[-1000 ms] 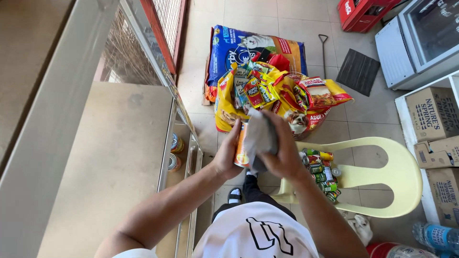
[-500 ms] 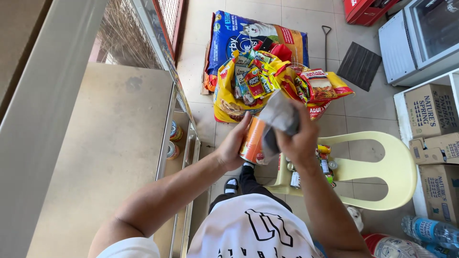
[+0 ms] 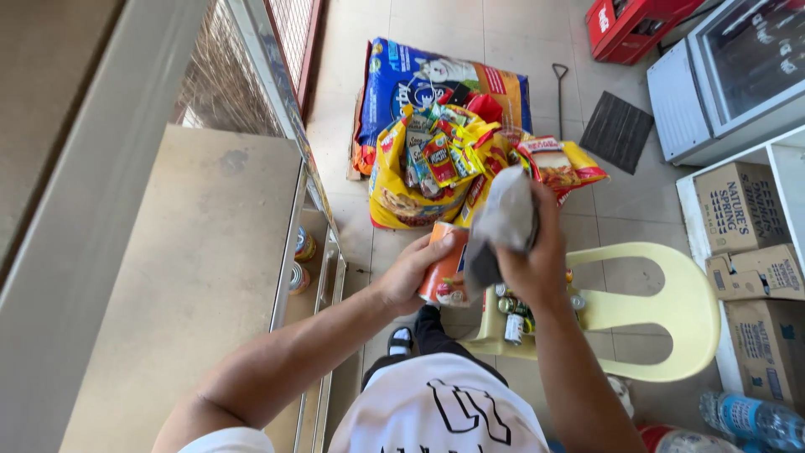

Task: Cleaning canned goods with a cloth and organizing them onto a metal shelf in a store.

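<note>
My left hand (image 3: 412, 273) grips an orange can (image 3: 444, 273) from its left side, held upright in front of my chest. My right hand (image 3: 532, 252) holds a crumpled grey cloth (image 3: 501, 225) pressed against the top and right side of the can. Both hands hover above a pale yellow plastic chair (image 3: 671, 319), whose seat carries several small cans and packets (image 3: 516, 306), partly hidden by my right forearm.
A flat grey-brown counter top (image 3: 184, 277) lies at left, with cans on a shelf (image 3: 302, 252) under its edge. Yellow snack bags (image 3: 444, 168) and a large blue sack (image 3: 419, 80) sit on the tiled floor ahead. Cardboard boxes (image 3: 746, 252), a chest freezer (image 3: 738, 75) and a water bottle (image 3: 755, 419) stand at right.
The can now shows more clearly in my left hand, and the cloth has moved up over its top and right side. The view has shifted slightly.
</note>
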